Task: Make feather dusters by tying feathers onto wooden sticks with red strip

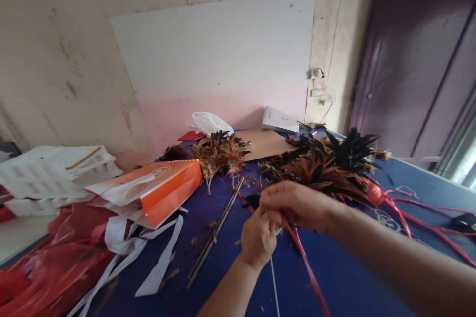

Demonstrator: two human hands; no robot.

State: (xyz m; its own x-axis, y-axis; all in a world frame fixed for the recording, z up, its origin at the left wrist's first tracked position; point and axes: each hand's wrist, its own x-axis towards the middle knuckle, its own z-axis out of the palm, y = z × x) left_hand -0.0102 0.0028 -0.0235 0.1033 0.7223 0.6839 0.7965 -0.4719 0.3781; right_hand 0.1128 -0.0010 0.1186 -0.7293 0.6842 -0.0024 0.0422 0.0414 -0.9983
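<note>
My left hand and my right hand meet above the blue table, both with fingers closed in a pinch. A small black feather tuft sticks out past the fingers of my left hand. What lies between the right fingertips is hidden. From below my right hand, a pink plastic string runs toward the table's near edge. Just beyond it is a large heap of brown and black feathers. Farther left, two bunched feather clusters lie with their quill ends toward me.
Thin sticks lie left of my hands. An orange paper bag, white strips and red plastic cover the left side. A pink string bundle is on the right. Behind are cardboard and a white box.
</note>
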